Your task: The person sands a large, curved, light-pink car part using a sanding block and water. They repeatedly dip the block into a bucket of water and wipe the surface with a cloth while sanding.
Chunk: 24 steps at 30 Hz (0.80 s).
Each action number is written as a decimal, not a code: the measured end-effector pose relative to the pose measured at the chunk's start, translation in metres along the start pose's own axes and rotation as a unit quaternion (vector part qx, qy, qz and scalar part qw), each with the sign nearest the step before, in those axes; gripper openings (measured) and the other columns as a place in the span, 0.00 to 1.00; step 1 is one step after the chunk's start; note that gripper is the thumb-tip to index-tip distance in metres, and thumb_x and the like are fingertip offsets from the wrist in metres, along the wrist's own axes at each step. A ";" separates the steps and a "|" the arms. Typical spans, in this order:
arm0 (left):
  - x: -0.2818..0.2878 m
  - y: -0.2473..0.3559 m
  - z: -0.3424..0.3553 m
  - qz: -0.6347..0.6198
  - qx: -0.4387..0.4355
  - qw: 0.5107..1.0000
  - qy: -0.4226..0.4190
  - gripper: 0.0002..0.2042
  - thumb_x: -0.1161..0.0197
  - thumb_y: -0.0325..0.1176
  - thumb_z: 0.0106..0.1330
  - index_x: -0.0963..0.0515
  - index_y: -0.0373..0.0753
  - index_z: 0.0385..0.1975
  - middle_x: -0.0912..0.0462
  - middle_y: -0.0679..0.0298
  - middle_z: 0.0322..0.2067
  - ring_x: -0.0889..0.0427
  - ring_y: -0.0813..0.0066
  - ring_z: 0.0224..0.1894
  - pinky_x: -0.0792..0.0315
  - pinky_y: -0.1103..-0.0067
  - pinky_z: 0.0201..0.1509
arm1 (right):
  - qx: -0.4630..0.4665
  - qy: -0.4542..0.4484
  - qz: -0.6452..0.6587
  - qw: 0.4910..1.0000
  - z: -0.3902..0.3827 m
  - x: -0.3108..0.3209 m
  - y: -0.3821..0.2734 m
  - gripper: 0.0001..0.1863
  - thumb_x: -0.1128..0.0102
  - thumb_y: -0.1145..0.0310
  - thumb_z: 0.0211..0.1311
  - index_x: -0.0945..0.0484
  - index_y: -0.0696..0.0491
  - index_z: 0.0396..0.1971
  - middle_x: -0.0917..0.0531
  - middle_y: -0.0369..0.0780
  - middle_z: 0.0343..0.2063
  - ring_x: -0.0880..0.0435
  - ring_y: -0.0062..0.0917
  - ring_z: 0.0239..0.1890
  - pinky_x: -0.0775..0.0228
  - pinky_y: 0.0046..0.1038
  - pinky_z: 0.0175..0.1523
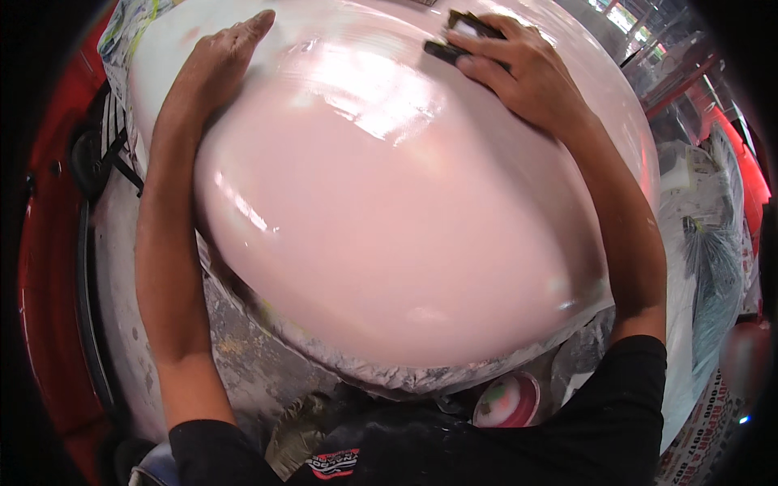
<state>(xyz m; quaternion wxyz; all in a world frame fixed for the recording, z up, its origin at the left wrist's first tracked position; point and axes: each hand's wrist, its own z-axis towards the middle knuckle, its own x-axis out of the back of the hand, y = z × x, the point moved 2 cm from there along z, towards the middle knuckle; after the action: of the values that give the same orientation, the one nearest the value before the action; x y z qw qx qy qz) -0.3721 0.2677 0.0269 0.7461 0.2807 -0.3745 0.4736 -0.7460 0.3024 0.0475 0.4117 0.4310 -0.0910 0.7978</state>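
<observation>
A large, rounded body panel (pixel 389 235) in pinkish white fills the middle, shiny with bright reflections. At its far right part, my right hand (pixel 523 69) is closed on a dark sanding block (pixel 462 40) with a pale middle, held against the surface. The block's underside is hidden. On the panel's far left rests my left hand (pixel 227 61), holding nothing that I can see. One finger is stretched toward the far side, while the others are partly hidden. Both forearms reach along the panel's sides.
Crumpled masking material (pixel 405 377) lines the panel's near edge. Below it stands a round red tub (pixel 519 401) with whitish and green patches inside. A red vehicle (pixel 57 267) stands at the left, and clear plastic sheeting (pixel 713 275) hangs at the right. The concrete floor (pixel 243 340) is stained.
</observation>
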 end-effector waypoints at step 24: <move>-0.015 -0.038 0.003 0.013 0.006 0.999 -0.039 0.22 0.62 0.36 0.81 0.31 0.38 0.68 0.27 0.48 0.65 0.28 0.54 0.68 0.36 0.69 0.73 | -0.008 -0.092 0.012 0.996 -0.120 0.061 0.029 0.21 0.35 0.63 0.64 0.17 0.42 0.59 0.25 0.50 0.64 0.22 0.45 0.61 0.33 0.41 0.66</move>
<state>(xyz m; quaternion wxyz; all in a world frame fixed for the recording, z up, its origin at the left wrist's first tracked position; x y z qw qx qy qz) -0.3424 0.2432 0.0139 0.7229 0.2988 -0.4042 0.4740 -0.8590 0.3789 0.0264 0.3955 0.4978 -0.1403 0.7590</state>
